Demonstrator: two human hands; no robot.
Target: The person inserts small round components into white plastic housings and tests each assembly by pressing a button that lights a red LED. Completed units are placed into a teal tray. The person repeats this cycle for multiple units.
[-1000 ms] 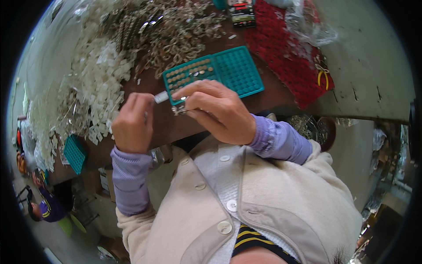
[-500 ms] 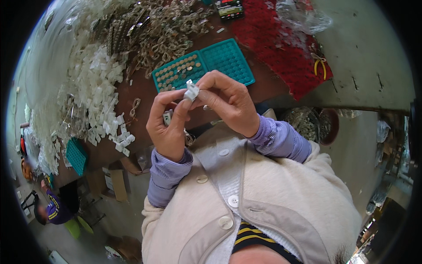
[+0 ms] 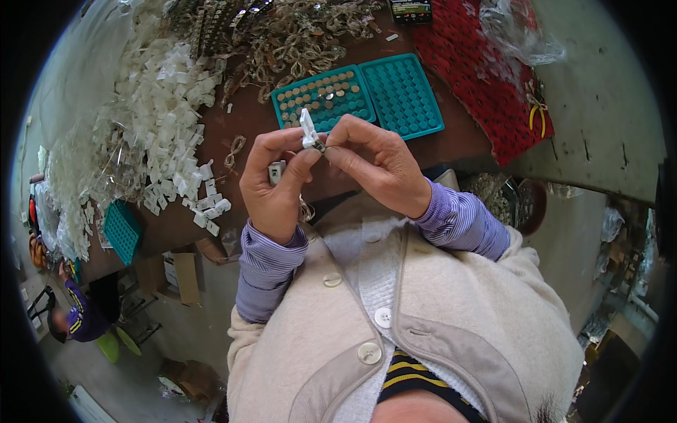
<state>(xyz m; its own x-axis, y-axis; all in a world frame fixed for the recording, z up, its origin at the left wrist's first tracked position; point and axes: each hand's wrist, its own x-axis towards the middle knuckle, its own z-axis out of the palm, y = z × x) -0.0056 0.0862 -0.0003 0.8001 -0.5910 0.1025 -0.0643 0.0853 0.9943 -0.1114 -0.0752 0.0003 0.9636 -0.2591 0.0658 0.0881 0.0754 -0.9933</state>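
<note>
Between thumb and forefinger, my left hand (image 3: 273, 185) pinches a small white plastic piece (image 3: 308, 129) whose flat part stands upward. A second white plastic housing (image 3: 276, 171) is tucked in the curled fingers of that hand. My right hand (image 3: 377, 166) meets it from the other side, thumb and forefinger closed at the piece's lower end. A tiny dark metallic part shows there, too small to name. Just beyond my hands lies a teal tray (image 3: 361, 65). Its left half bears rows of round tan and silvery discs (image 3: 319, 83); the right half shows bare round cells.
White plastic pieces (image 3: 169, 127) heap on the table's left, beside a second teal tray (image 3: 122, 231). Bundled wires (image 3: 303, 42) pile at the back. To the right are red cloth (image 3: 479, 84), yellow-handled pliers (image 3: 537, 121) and a dark-screened device (image 3: 410, 10). Someone sits at lower left (image 3: 84, 317).
The white piece has turned more upright in my fingers, and a metallic part now shows at its lower end. The whole view has shifted, moving the tray and table things rightward.
</note>
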